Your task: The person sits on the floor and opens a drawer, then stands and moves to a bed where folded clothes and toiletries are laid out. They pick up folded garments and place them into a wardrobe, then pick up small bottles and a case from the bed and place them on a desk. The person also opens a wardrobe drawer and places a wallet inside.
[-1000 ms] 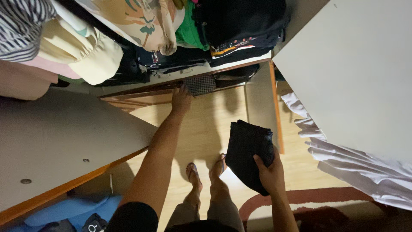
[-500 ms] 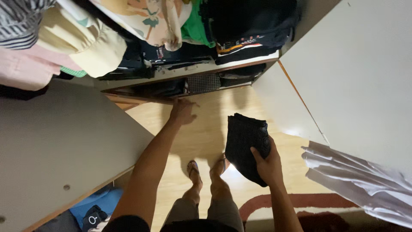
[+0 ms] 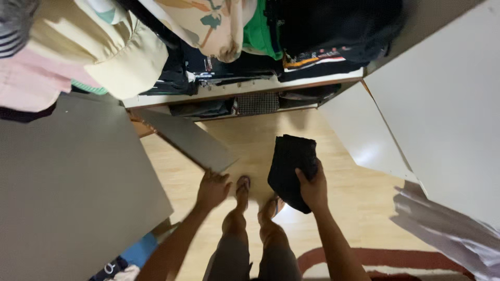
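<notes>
My right hand (image 3: 313, 190) grips a folded black garment (image 3: 291, 162) and holds it upright above my feet, in front of the open wardrobe. My left hand (image 3: 212, 188) is lower left of it, with its fingers curled on the near corner of a small grey door (image 3: 187, 138) that swings out from the wardrobe's bottom compartment. Behind that door, a low shelf (image 3: 245, 89) carries folded dark clothes, and a checked item (image 3: 258, 103) sits in the compartment under it.
Hanging clothes fill the top: a cream garment (image 3: 117, 57), a patterned one (image 3: 219, 26), a green one (image 3: 258, 34) and black ones (image 3: 333, 26). A large grey door (image 3: 67, 182) stands open at left, a white door (image 3: 442, 99) at right. White cloth (image 3: 448, 229) lies lower right.
My left hand has drawn back from the wardrobe's bottom toward me, and the small grey door has swung out with it. The right hand with the black garment has shifted slightly up and left.
</notes>
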